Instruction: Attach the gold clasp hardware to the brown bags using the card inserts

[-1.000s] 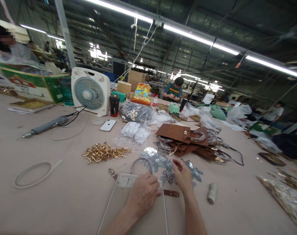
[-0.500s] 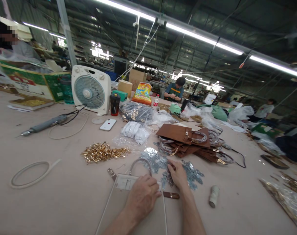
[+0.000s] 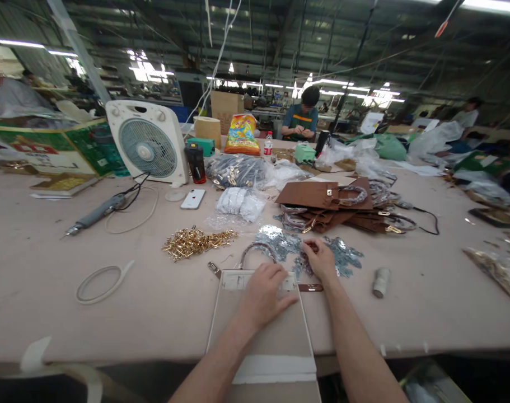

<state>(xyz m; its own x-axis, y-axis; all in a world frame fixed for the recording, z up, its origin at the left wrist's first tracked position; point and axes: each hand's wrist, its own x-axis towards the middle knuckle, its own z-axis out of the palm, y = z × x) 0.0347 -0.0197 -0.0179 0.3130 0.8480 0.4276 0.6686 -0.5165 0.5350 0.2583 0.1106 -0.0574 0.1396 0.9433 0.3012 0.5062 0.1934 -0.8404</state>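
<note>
Left hand: the person's left hand [image 3: 265, 294], palm down and loosely spread, thumb out to the side, resting on the pale bag and gripping nothing that I can see.
Right hand: the right hand [image 3: 323, 262], fingers bent, tips down among the metal plates [image 3: 342, 256]; I cannot tell whether one is pinched.
Pale bag: flat on the bench [image 3: 162, 313] before the person, near end past the edge; curved handle [image 3: 258, 244] at its far end, brown strap [image 3: 311, 287] jutting right.
Gold fittings [image 3: 196, 244]: one heap, left of the plates.
Brown bags [image 3: 309, 196]: stacked behind the plates.
Grey roll [image 3: 381, 281]: upright, right of the right hand.
</note>
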